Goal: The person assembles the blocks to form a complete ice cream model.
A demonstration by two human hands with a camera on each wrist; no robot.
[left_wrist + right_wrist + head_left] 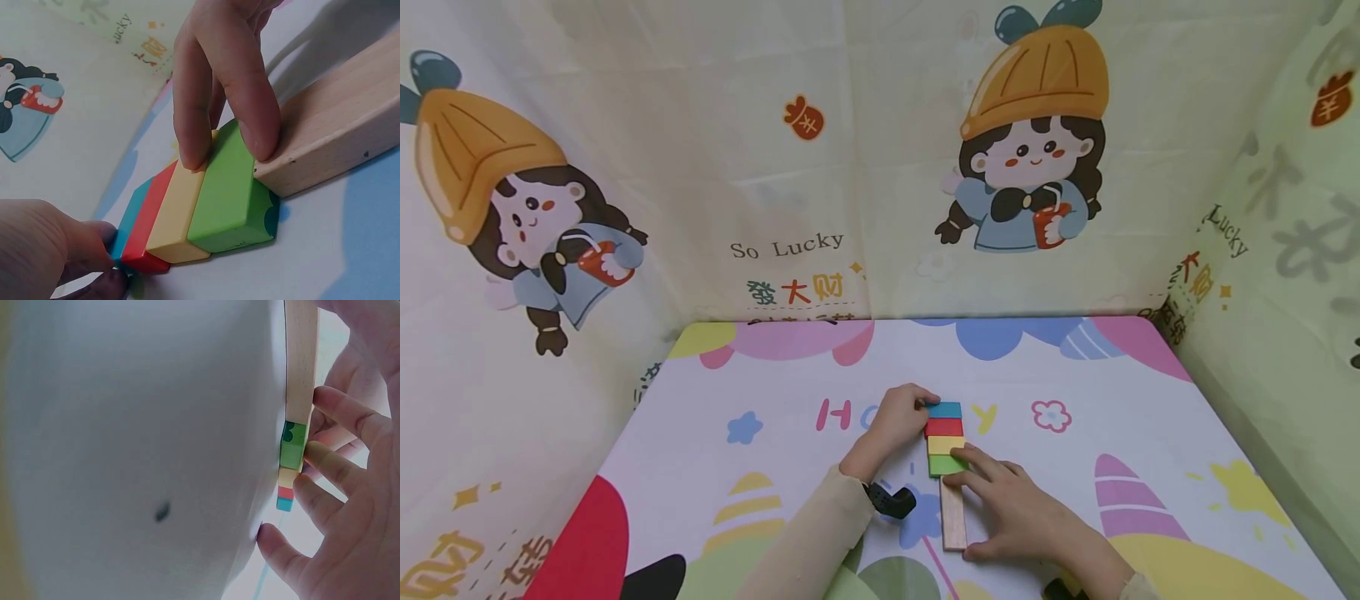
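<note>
Four-colour blocks lie side by side in a row: a blue block (945,410) farthest away, then a red block (945,427), a yellow block (942,445) and a green block (942,465). A plain wooden plank (953,521) extends from the green block toward me, its end touching or nearly touching it. At the far end, my left hand (898,417) pinches the left end of the blue block between thumb and finger. My right hand (1022,508) is spread over the row, fingertips on the yellow and green blocks and the plank's far end, thumb by its near end.
The blocks lie on a table with a printed cartoon mat (820,367). Patterned cloth (700,167) stands as walls behind and on both sides. A dark band (891,502) is around the left wrist.
</note>
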